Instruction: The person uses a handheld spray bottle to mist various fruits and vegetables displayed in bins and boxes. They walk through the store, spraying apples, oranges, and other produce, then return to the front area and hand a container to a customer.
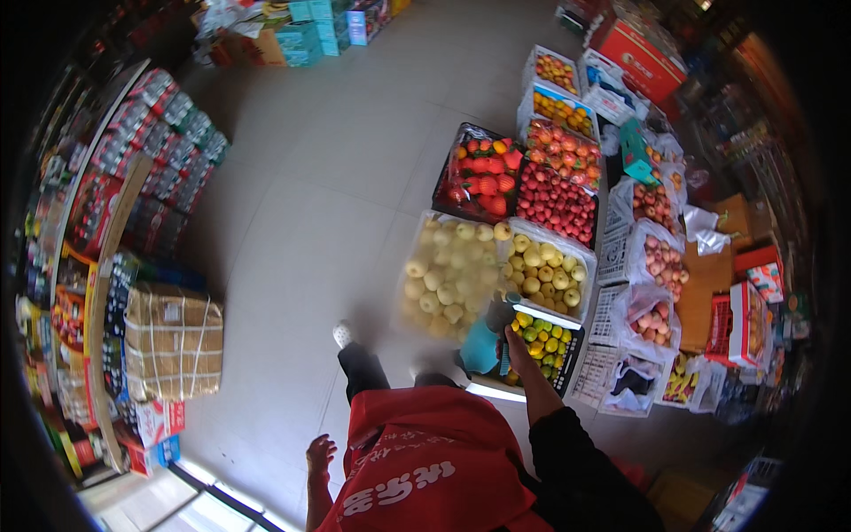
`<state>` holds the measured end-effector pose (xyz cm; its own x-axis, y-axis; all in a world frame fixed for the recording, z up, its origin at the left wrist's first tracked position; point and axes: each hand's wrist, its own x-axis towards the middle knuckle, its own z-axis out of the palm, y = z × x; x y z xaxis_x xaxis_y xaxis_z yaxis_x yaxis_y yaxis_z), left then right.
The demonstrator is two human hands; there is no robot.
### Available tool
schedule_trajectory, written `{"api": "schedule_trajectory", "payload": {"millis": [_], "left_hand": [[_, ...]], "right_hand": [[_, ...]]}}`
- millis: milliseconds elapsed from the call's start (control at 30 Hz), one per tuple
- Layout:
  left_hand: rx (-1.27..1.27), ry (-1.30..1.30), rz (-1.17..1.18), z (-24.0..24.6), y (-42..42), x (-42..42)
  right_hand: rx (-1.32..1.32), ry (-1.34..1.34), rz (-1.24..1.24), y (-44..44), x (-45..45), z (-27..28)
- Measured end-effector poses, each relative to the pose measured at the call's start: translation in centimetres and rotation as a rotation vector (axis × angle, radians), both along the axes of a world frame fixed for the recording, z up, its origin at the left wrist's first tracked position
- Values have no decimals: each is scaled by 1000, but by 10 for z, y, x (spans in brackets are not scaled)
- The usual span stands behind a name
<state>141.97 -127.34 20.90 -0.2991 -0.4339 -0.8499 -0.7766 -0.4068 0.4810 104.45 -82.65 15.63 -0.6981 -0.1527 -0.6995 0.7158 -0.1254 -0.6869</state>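
My right hand [520, 352] is closed around the grip of what looks like a spray bottle [480, 346], with a blue body and a dark head. It is over the edge of the fruit display, beside a crate of green and orange citrus fruit [546, 340]. A pale haze blurs part of the crate of yellow-green pears or apples [432, 282] in front of the bottle's head. More pale yellow fruit [542, 266] fills the crate to the right. My left hand [321, 452] hangs low beside my red apron [425, 459], empty, its fingers apart and slightly bent.
Crates of red fruit [557, 203] and net-wrapped fruit [485, 176] stand farther ahead. White baskets [608, 316] line the right. Stacked drink packs [166, 133] and a strapped carton [174, 342] are at the left. Teal boxes [299, 43] stand at the far end of the tiled floor [306, 199].
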Motion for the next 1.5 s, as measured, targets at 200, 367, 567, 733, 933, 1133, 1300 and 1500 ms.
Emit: {"api": "schedule_trajectory", "payload": {"millis": [200, 367, 567, 733, 933, 1133, 1300, 1500], "left_hand": [[-48, -103, -412, 3, -115, -49], [-73, -116, -269, 7, -251, -93], [-168, -229, -164, -9, -376, -186], [-71, -143, -402, -21, -393, -337], [-26, 154, -634, -30, -357, -538], [-12, 79, -782, 4, -321, -683], [-72, 89, -824, 11, -321, -779], [-53, 21, -881, 1, -329, -866]], "right_hand": [[150, -142, -141, -55, 0, -19], [359, -279, -149, -111, 42, -17], [364, -522, -296, -163, 94, 2], [287, -654, -581, -195, 108, 8], [188, -653, -791, -230, 43, -14], [102, -536, -723, -232, -125, -24], [42, -301, -699, -217, -278, -36], [153, -81, -644, -212, -429, -19]]}}
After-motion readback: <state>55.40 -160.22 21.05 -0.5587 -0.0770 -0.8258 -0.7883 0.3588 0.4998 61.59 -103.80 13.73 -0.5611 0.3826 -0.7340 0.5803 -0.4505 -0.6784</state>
